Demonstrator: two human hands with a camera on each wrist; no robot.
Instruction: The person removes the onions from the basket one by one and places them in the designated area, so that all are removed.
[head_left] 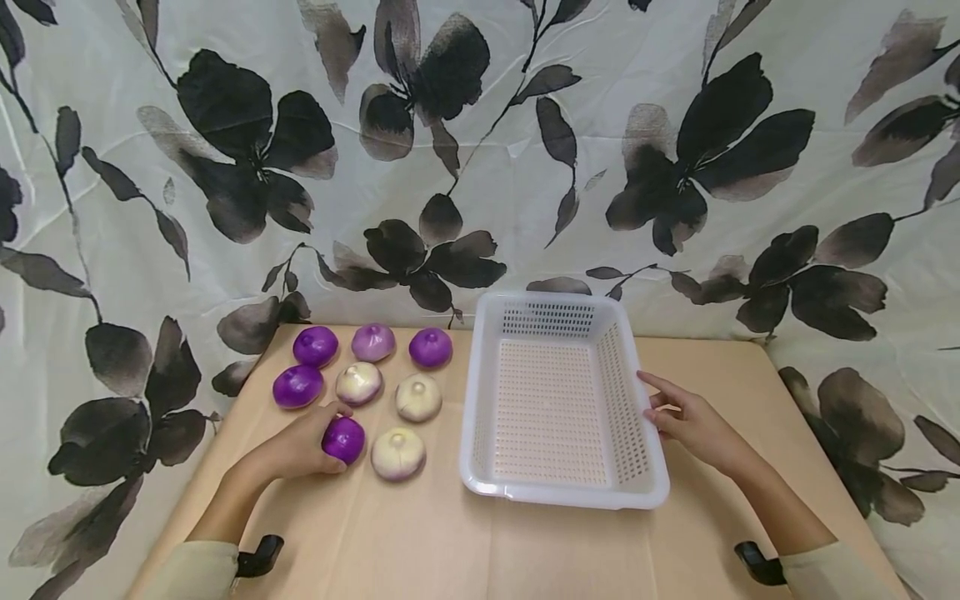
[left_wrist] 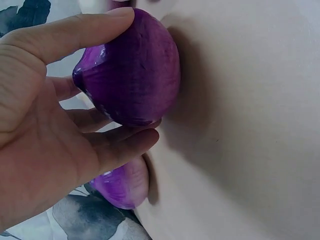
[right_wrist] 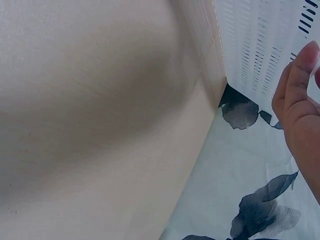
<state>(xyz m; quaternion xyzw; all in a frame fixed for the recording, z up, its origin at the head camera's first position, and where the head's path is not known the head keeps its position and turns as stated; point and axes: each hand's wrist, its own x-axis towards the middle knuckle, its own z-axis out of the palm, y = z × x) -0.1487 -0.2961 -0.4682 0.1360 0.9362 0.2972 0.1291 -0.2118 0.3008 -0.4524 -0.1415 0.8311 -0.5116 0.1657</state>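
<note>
My left hand (head_left: 303,446) holds a purple onion (head_left: 343,440), thumb on one side and fingers on the other. Close up in the left wrist view, the onion (left_wrist: 132,70) shows glossy skin and a pointed tip toward the palm; whether it touches the table I cannot tell. Beside it sit a whitish onion (head_left: 398,454) and another purple onion (head_left: 297,387). My right hand (head_left: 693,425) grips the right rim of a white plastic basket (head_left: 470,417), fingertips at the edge. In the right wrist view, that hand (right_wrist: 300,95) is partly cut off against the perforated wall.
More purple onions (head_left: 431,347) and whitish onions (head_left: 418,397) stand in loose rows on the left of the wooden table (head_left: 555,550). The basket's perforated floor is bare. A floral cloth (head_left: 525,167) hangs behind the table's back edge.
</note>
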